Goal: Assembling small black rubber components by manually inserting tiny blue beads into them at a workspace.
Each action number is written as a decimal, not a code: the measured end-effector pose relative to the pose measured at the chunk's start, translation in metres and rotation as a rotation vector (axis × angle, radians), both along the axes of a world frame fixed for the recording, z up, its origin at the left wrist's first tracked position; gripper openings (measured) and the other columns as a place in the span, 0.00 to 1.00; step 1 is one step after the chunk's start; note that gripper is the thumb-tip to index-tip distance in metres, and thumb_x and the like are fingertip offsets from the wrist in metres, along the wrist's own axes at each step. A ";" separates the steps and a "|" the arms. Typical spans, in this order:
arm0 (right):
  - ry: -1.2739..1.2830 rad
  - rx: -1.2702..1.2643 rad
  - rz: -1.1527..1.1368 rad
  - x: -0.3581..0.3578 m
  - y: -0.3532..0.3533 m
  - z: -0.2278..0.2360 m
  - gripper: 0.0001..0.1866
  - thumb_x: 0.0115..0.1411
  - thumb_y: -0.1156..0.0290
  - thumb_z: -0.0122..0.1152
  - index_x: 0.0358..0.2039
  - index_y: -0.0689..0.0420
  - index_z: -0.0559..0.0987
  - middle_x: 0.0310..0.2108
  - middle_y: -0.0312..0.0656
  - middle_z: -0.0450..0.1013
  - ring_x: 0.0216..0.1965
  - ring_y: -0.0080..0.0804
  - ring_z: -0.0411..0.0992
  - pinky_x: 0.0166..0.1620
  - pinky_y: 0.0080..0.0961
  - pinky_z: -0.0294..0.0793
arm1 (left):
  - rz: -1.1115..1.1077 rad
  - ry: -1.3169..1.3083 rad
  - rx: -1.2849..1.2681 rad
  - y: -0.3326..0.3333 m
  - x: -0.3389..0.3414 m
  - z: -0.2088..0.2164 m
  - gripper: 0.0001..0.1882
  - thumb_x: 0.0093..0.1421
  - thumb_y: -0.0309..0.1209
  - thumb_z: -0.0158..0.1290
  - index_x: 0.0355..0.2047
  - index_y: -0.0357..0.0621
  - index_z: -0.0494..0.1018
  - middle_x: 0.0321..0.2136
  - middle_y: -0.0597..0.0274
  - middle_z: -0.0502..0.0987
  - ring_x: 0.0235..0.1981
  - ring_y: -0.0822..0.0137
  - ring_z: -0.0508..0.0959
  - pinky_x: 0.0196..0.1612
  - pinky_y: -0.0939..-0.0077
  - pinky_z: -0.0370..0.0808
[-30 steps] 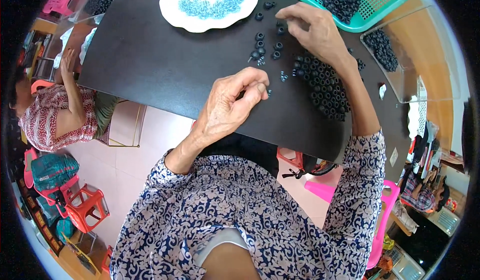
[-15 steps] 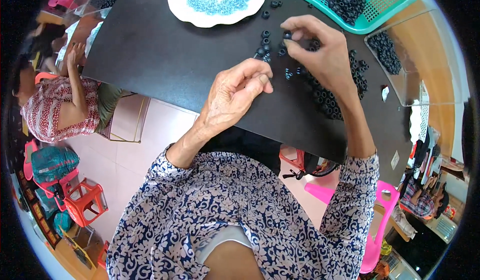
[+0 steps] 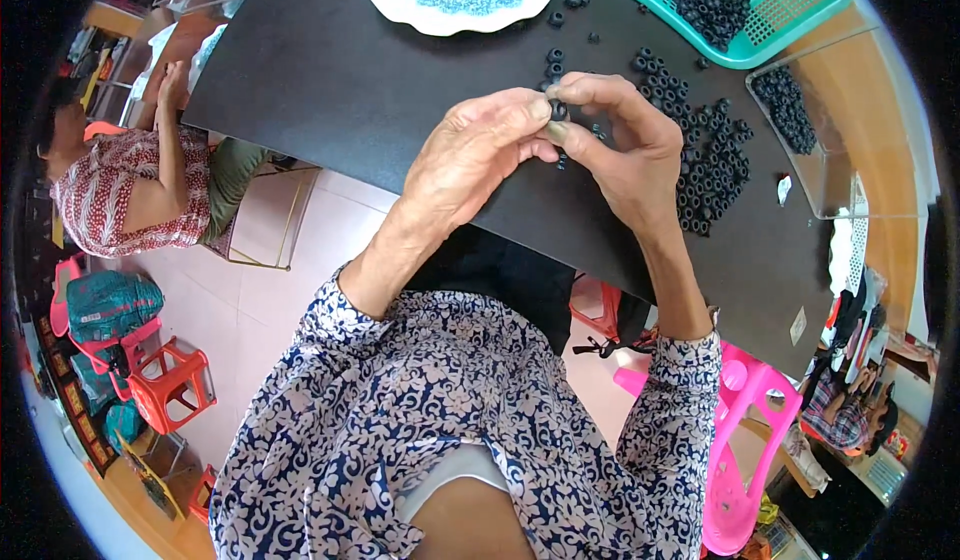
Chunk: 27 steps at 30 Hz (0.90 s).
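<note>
Above the dark table [image 3: 350, 90] my two hands meet. My right hand [image 3: 628, 145] pinches a round black bead [image 3: 558, 111] between thumb and finger. Beside it my left hand [image 3: 465, 155] is closed, thumb against fingers; what it grips is hidden behind the fingertips. A short line of black beads [image 3: 555, 57] shows just beyond the fingertips. Tiny blue beads [image 3: 597, 130] lie partly hidden between my hands. To the right of my right hand spreads a loose patch of many black beads [image 3: 715, 160].
A white scalloped plate [image 3: 445, 29] of small blue beads stands at the back. Farther right are a green basket [image 3: 745, 62] and a clear box [image 3: 825, 175], both with black beads. Another person [image 3: 135, 195] sits at the left. A pink chair [image 3: 735, 480] is at lower right.
My right hand has moved left and down to meet my left hand, with a black bead in its fingertips. The view has shifted slightly.
</note>
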State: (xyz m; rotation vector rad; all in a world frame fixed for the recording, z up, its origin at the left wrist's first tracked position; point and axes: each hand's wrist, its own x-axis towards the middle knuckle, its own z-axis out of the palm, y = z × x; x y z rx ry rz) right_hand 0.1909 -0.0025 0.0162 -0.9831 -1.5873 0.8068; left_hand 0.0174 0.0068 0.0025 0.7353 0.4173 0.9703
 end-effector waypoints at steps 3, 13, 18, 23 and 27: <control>-0.115 0.132 -0.013 -0.001 0.001 0.007 0.15 0.45 0.78 0.69 0.36 0.56 0.81 0.36 0.36 0.77 0.39 0.27 0.74 0.43 0.22 0.70 | 0.051 0.137 0.029 -0.003 -0.003 -0.001 0.14 0.63 0.33 0.53 0.41 0.34 0.76 0.31 0.64 0.77 0.33 0.76 0.74 0.40 0.83 0.72; -0.267 0.033 0.047 0.013 -0.009 0.026 0.15 0.49 0.83 0.64 0.40 0.62 0.79 0.37 0.37 0.75 0.35 0.22 0.71 0.40 0.19 0.71 | 0.070 0.395 0.213 -0.004 -0.023 0.001 0.10 0.63 0.30 0.50 0.38 0.35 0.75 0.30 0.63 0.78 0.29 0.76 0.75 0.38 0.82 0.72; -0.074 -0.108 -0.295 0.040 0.017 0.029 0.09 0.60 0.76 0.58 0.41 0.63 0.80 0.29 0.34 0.75 0.30 0.14 0.68 0.36 0.13 0.69 | 0.154 0.355 0.112 -0.005 -0.025 -0.003 0.09 0.64 0.30 0.49 0.37 0.37 0.75 0.29 0.63 0.78 0.29 0.77 0.74 0.37 0.84 0.72; -0.369 -0.177 -0.196 0.039 0.012 0.023 0.07 0.60 0.76 0.59 0.39 0.60 0.81 0.27 0.27 0.73 0.27 0.10 0.64 0.32 0.10 0.65 | 0.221 0.178 0.043 -0.004 -0.023 -0.010 0.10 0.65 0.31 0.48 0.40 0.36 0.72 0.31 0.57 0.79 0.30 0.74 0.75 0.39 0.80 0.74; -0.593 -0.050 -0.182 0.032 0.010 0.024 0.07 0.56 0.78 0.60 0.36 0.61 0.80 0.25 0.31 0.73 0.26 0.14 0.66 0.31 0.13 0.67 | 0.253 0.167 0.035 -0.003 -0.024 -0.006 0.11 0.65 0.31 0.47 0.41 0.35 0.71 0.32 0.54 0.78 0.31 0.72 0.76 0.41 0.78 0.74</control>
